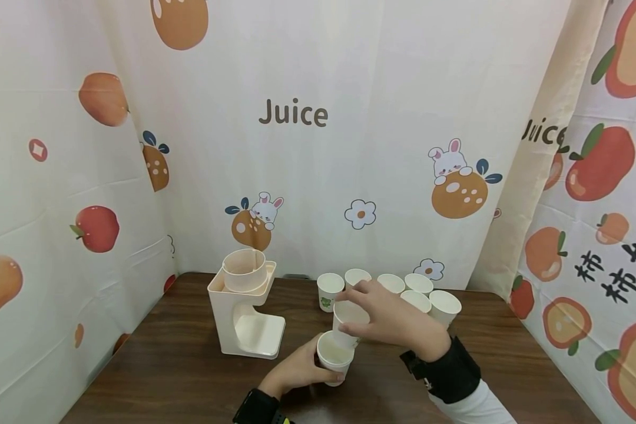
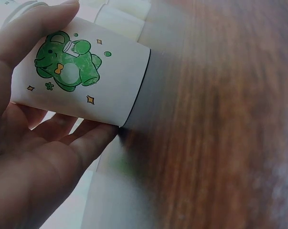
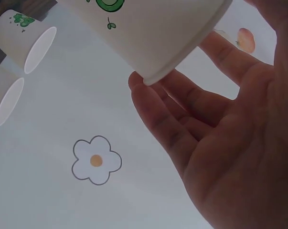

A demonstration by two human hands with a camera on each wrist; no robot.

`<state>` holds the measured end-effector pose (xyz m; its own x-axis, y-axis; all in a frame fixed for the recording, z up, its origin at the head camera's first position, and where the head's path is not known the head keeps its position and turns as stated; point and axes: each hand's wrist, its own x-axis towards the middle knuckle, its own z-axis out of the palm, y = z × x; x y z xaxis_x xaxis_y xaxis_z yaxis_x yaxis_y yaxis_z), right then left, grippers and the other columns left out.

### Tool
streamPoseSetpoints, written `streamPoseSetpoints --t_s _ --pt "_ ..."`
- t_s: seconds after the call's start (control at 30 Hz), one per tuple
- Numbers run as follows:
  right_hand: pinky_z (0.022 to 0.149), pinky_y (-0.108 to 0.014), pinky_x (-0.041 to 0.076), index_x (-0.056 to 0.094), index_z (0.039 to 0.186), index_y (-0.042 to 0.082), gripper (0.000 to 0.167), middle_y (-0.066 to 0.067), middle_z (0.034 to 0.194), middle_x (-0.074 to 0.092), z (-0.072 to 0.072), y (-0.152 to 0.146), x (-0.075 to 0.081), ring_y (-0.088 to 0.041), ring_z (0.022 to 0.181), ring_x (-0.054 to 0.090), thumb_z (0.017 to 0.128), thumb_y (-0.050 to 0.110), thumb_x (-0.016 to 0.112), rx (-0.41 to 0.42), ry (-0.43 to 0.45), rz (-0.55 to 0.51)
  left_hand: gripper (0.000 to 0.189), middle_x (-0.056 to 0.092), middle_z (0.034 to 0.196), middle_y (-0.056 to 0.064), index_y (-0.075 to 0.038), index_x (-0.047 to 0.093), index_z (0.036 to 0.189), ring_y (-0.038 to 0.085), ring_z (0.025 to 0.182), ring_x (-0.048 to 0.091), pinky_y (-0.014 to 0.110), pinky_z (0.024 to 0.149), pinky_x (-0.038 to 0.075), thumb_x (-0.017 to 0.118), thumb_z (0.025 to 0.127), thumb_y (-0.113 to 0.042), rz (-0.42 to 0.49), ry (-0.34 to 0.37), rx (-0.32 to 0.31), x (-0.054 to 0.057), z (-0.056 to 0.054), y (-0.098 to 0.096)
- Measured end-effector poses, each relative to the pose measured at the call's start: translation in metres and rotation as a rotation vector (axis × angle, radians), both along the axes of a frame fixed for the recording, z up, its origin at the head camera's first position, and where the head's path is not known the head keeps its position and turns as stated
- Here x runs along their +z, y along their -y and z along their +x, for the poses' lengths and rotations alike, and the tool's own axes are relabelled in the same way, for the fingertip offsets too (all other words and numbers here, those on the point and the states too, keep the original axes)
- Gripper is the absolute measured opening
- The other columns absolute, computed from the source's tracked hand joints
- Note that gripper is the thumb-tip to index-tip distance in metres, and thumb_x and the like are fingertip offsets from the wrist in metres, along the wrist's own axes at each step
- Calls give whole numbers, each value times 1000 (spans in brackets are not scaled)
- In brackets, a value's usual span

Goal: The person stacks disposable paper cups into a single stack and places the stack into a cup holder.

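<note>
My left hand [image 1: 300,368] grips a white paper cup [image 1: 335,356] upright at the front of the table. A green bear [image 2: 67,62] is printed on this cup in the left wrist view. Just behind and above it, my right hand [image 1: 392,312] holds a second white paper cup [image 1: 344,315] near its rim, thumb and fingers on opposite sides. In the head view the bottom of this second cup overlaps the first cup's rim; whether they touch, I cannot tell. In the right wrist view the second cup [image 3: 158,33] is tilted and shows part of a green print.
Several more white paper cups [image 1: 446,305] stand in a group behind and right of my hands. A cream-coloured appliance [image 1: 224,321] with a round top container [image 1: 245,271] stands at left on the dark wooden table [image 1: 164,377]. A fruit-printed curtain [image 1: 318,165] hangs behind.
</note>
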<state>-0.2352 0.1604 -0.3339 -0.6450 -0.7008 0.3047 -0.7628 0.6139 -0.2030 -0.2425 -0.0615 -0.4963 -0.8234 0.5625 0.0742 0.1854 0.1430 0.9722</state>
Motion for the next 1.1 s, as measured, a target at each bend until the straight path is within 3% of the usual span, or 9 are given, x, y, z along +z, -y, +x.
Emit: streamPoseSetpoints --t_s 0.4,0.93,1.1 --pt "88 -34 50 65 129 25 39 4 122 54 8 13 -7 -13 108 53 94 43 69 16 120 29 75 59 125 0 -18 42 145 21 115 55 46 99 40 83 82 -15 8 5 -20 0 -2 1" --pt "91 -35 48 65 130 25 38 2 123 57 5 17 -19 -14 111 53 95 40 69 40 151 48 74 58 124 1 -16 42 143 21 113 56 42 97 42 83 82 -16 4 -12 -8 -2 -2 1" --pt "91 -34 48 64 131 27 38 3 124 57 4 17 -26 -13 112 52 96 41 68 37 168 53 74 56 127 2 -14 41 144 21 114 55 43 98 42 83 83 -15 10 17 -17 -2 -3 1"
